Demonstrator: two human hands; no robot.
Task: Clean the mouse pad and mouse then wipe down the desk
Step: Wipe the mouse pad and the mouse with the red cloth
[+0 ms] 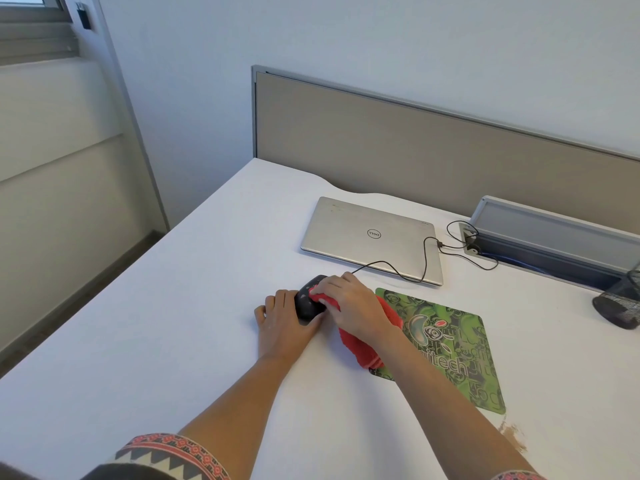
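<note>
The mouse is black, rounded and glossy, with pale highlights on its shell, and it sits on the white bench just left of the mouse pad, not on it. Its thin black cable runs away across the corner of a closed silver laptop toward a grey cable tray at the back. The left hand lies on the bench with fingers loosely curled against the mouse's left side, steadying it. The right hand is pressed down over a red cloth, fingers closed on it and holding its front edge on top of the mouse; the rest of the cloth trails back under the wrist and overlaps the pad's left edge. The pad is a green rectangle with rounded corners, printed with dark swirling figures, a pale logo and lettering. A black mesh holder stands at the far right edge. A brownish smear marks the bench near the pad's closest corner.
</note>
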